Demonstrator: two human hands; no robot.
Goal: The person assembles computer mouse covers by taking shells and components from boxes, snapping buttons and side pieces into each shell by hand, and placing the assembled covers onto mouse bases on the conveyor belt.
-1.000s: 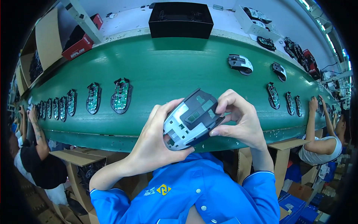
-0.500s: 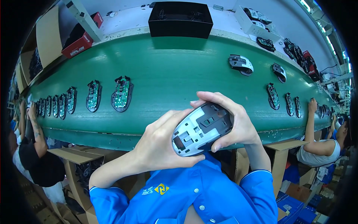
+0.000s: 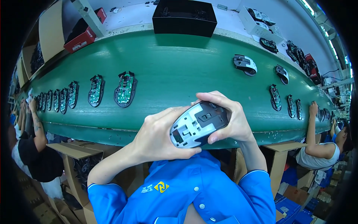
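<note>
A computer mouse (image 3: pixel 194 125) with a white and dark grey shell is held between my two hands, above the near edge of the green belt. My left hand (image 3: pixel 158 130) grips its white end, thumb along the near side. Around the dark end curl the fingers of my right hand (image 3: pixel 233 121), its thumb pressed on the near side. The face turned up shows cut-out slots and a small rectangular window. What lies under the mouse is hidden.
Mouse bases with green circuit boards (image 3: pixel 125 89) stand in a row on the green belt (image 3: pixel 179 67). Two assembled mice (image 3: pixel 245 65) lie at the right. A black box (image 3: pixel 184 18) and a white box (image 3: pixel 259 24) sit beyond. Co-workers' arms (image 3: pixel 312 123) reach in at both sides.
Both hands have shifted slightly left with the mouse, which has tilted a little. The belt scene sits slightly differently in view; my grip looks the same.
</note>
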